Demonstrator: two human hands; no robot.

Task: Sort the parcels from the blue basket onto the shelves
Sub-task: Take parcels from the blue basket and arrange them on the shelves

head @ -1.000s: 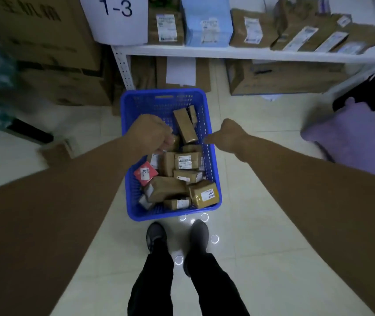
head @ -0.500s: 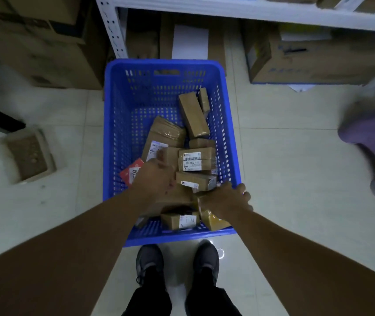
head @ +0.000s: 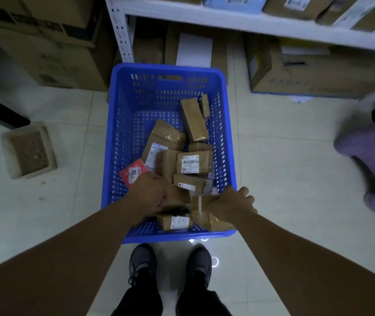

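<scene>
A blue basket [head: 118, 133] is set on pale floor tiles [head: 284, 179] before a white shelf [head: 227, 19], with brown parcels [head: 193, 164] heaped inside. A corner parcel [head: 201, 208] is gripped by the right hand [head: 229, 204]. The left hand [head: 150, 192] is curled, its hold hidden. Since half a second earlier, both hands are kept in place.

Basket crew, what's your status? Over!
Left hand among the parcels, grip hidden. Right hand grips a brown parcel, blue basket near corner. Other parcels crowd it.
</scene>
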